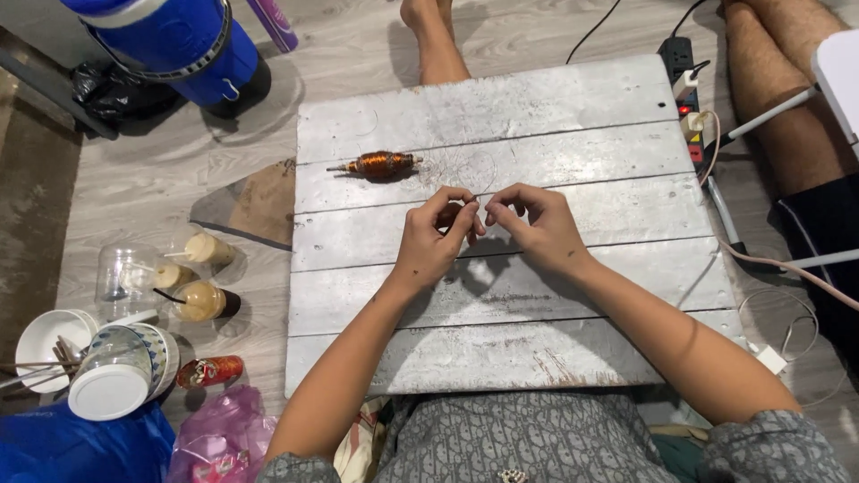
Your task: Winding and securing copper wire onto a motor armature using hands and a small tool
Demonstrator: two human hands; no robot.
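Ideally, both hands, left (436, 234) and right (530, 225), pinching fine wire (465, 170), keep it taut from the far coil (379, 165).

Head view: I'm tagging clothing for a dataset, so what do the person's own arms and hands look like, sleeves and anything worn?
Both forearms are bare up to about the elbow. The left hand and right hand wear no gloves; no rings, watch or bracelets can be made out. Short grey patterned sleeves show at the bottom corners, matching the grey patterned garment over the lap.
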